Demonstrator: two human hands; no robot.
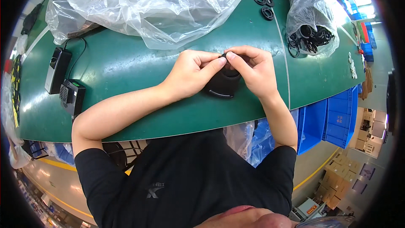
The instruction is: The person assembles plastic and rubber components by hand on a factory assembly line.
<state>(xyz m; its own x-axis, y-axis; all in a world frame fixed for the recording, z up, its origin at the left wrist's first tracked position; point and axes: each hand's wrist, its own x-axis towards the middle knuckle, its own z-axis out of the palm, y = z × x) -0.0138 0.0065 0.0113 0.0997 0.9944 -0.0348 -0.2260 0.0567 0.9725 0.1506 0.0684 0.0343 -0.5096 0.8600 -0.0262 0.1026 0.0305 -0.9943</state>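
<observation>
A black cup-shaped plastic part (223, 85) stands on the green table (126, 63) near its front edge. My left hand (192, 72) and my right hand (253, 69) meet over its top. Thumbs and forefingers of both hands pinch a thin black ring at the part's upper rim. My fingers hide most of the ring and the rim. Both forearms rest across the table's front edge.
A large crumpled clear plastic bag (147, 4) lies at the back left. A second clear bag (310, 17) with several black rings sits at the back right. Three black ring parts (263, 4) lie loose behind. Two black boxes (63, 80) with a cable sit at the left. Blue bins (333, 118) stand below right.
</observation>
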